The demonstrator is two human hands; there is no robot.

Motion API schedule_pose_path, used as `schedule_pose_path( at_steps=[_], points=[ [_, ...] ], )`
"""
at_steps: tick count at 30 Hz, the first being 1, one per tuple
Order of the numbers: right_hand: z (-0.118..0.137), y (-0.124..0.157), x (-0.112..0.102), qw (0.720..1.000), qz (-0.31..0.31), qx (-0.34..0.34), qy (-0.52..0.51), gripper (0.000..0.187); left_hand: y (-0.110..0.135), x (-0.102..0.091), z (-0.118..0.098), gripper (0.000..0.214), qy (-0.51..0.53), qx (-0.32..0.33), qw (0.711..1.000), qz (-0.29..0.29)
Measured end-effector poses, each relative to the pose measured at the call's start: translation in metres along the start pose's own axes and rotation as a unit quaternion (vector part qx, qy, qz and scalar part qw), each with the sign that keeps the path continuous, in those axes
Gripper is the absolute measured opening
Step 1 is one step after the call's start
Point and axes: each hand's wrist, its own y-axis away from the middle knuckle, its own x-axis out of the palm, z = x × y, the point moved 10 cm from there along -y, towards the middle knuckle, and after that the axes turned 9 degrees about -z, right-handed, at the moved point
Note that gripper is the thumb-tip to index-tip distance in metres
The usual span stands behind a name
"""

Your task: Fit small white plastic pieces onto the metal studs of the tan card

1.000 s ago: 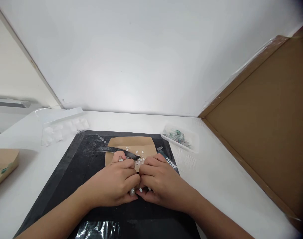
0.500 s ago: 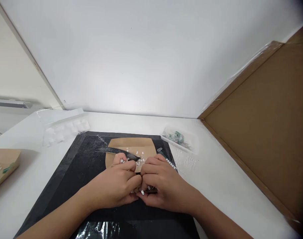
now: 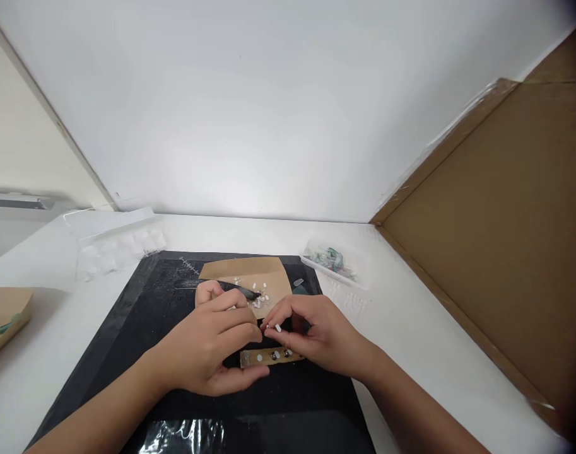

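My right hand [image 3: 318, 328] pinches a small white oblong piece [image 3: 277, 328] between thumb and fingertips. Close to it, my left hand [image 3: 221, 334] has its fingers bent and its thumb stretched apart, with nothing visible between them. Below the fingertips, a narrow tan strip [image 3: 267, 357] lies on the black mat [image 3: 250, 403], bearing white pieces and shiny round spots; my right hand covers its right end. Behind the hands, a brown paper tray [image 3: 243, 267] holds several scattered small white bits [image 3: 259, 301]. A dark, slender tool [image 3: 240, 290] rests across the tray, partly hidden by my left hand.
At the back right stands a clear plastic box [image 3: 332, 261] with green and clear bits. Small clear pieces [image 3: 354, 302] lie beside it. Clear packaging with white contents [image 3: 122, 249] is at the back left. Another brown tray [image 3: 11, 309] sits far left; cardboard [image 3: 496, 221] rises at right.
My hands were close together over the strip and have drawn apart. The strip now shows below them, and the white piece is raised in my right fingertips. My left thumb has spread away.
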Motion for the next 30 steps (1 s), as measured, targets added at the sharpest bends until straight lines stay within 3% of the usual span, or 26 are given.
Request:
schedule_pose_path(
  at_steps=[4, 9, 20, 27, 30],
  points=[
    [0.001, -0.002, 0.000, 0.999, -0.001, 0.015, -0.041, 0.004, -0.004, -0.010, 0.000, 0.010, 0.016, -0.028, 0.998, -0.055],
    [-0.001, -0.002, 0.006, 0.998, 0.011, 0.017, -0.066, 0.005, -0.005, -0.014, 0.002, 0.015, 0.038, -0.043, 0.994, -0.094],
    [0.016, -0.002, 0.015, 0.996, 0.049, -0.052, -0.062, 0.016, -0.001, -0.007, 0.002, 0.029, 0.099, -0.034, 0.992, -0.073],
    [-0.008, 0.002, 0.015, 0.990, 0.033, 0.065, -0.118, 0.006, -0.004, -0.008, 0.005, 0.024, 0.154, -0.052, 0.984, -0.076],
    [-0.011, 0.003, 0.015, 0.985, 0.027, 0.082, -0.147, 0.008, -0.004, -0.011, 0.006, 0.021, 0.163, -0.055, 0.981, -0.089]
  ],
)
